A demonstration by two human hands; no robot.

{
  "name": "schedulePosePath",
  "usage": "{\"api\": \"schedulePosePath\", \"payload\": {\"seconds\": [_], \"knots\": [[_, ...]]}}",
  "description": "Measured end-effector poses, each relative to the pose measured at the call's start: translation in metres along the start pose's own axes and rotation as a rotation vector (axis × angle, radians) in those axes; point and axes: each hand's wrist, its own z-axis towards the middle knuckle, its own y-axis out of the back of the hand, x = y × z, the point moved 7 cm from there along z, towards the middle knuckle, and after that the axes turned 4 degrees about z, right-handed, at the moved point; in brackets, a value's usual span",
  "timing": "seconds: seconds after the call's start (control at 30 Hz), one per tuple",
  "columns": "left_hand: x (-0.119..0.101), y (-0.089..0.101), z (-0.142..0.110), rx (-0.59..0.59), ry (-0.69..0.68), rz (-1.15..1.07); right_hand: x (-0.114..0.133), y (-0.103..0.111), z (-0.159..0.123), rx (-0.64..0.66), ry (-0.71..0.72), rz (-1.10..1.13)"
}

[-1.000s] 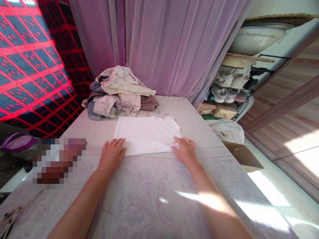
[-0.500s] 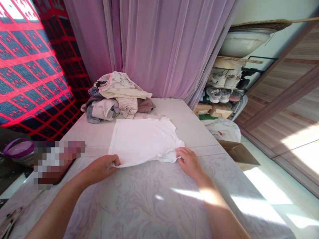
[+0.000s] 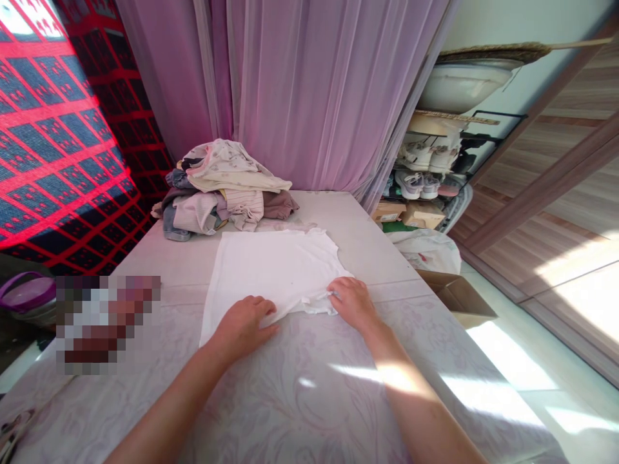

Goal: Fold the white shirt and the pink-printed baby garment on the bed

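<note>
A white shirt [image 3: 261, 264] lies spread on the table, its near edge wavy and its right side bunched in small folds. My left hand [image 3: 244, 327] rests over the near edge of the cloth, with thumb and fingers apart. At the shirt's near right corner, my right hand [image 3: 354, 303] has its fingers closed on the gathered cloth; the fingertips are partly hidden by the folds.
A heap of folded and crumpled clothes [image 3: 227, 187] sits at the table's back left. A blurred-out reddish object [image 3: 109, 319] lies on the left side. Beyond the right edge are an open cardboard box [image 3: 454, 298] and a rack with shoes [image 3: 418, 183].
My left hand has let go of the shirt's near left corner and moved right along its near edge. That corner now lies flat, while my right hand stays at the right corner.
</note>
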Motion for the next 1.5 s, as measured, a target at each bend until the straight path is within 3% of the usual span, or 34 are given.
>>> {"api": "schedulePosePath", "payload": {"seconds": [0.17,0.4,0.57,0.77,0.97,1.17,1.33,1.5], "knots": [[-0.022,-0.013,0.014,-0.047,-0.024,0.099,-0.007,0.006,-0.011,-0.068,0.014,-0.011],[-0.021,-0.016,0.003,-0.102,-0.170,-0.016,-0.015,0.013,-0.035,-0.067,0.121,0.063],[-0.019,-0.021,0.006,-0.075,-0.112,-0.030,-0.029,0.014,-0.044,-0.114,0.096,0.122],[-0.046,-0.022,0.019,-0.062,-0.111,0.016,-0.043,0.009,-0.048,-0.044,0.025,0.115],[-0.068,-0.027,0.038,-0.064,-0.167,0.013,-0.034,0.008,-0.044,-0.023,0.064,0.106],[-0.065,-0.027,0.046,-0.053,-0.210,-0.040,-0.028,0.010,-0.038,0.039,0.071,0.044],[-0.064,-0.029,0.044,-0.075,-0.283,-0.060,-0.020,0.010,-0.029,0.110,0.160,0.051],[-0.063,-0.031,0.044,-0.089,-0.283,-0.083,-0.030,0.011,-0.028,0.092,0.120,0.060]]}}
